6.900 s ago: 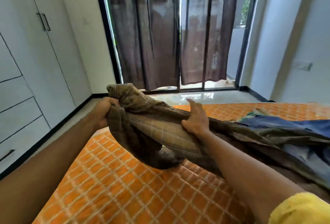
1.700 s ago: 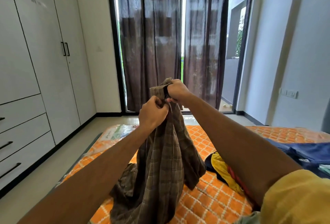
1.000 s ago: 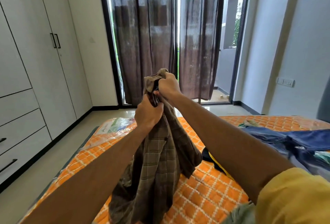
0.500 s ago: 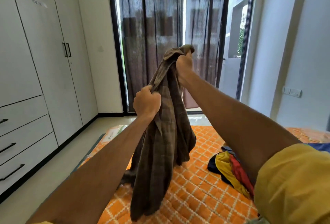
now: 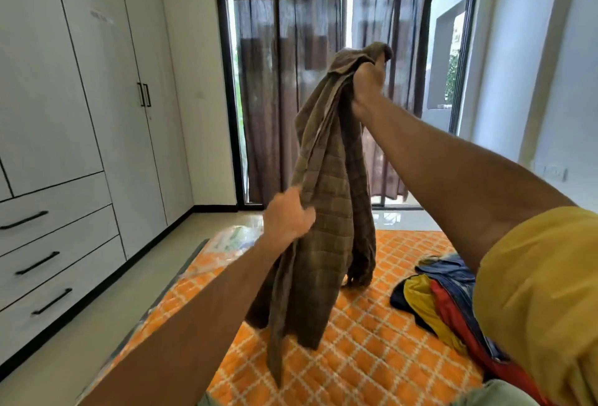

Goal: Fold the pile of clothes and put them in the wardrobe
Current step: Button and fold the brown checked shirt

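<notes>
The right hand (image 5: 369, 82) is gripping the bunched top of a brown checked shirt (image 5: 330, 195), holding it high above the bed (image 5: 372, 357), while the left hand (image 5: 288, 218) is clutching a fold lower down (this hand is blurred). The shirt is hanging in loose folds over the orange bed. A pile of clothes (image 5: 433, 305) is lying on the bed, right of the shirt. The white wardrobe (image 5: 97, 98) is standing left of the bed, doors closed.

bed (image 5: 372, 360): orange, white criss-cross lines | pile of clothes (image 5: 420, 300): yellow, red, blue, on bed's right side | shiny plastic (image 5: 231, 240): bed's far-left corner
</notes>
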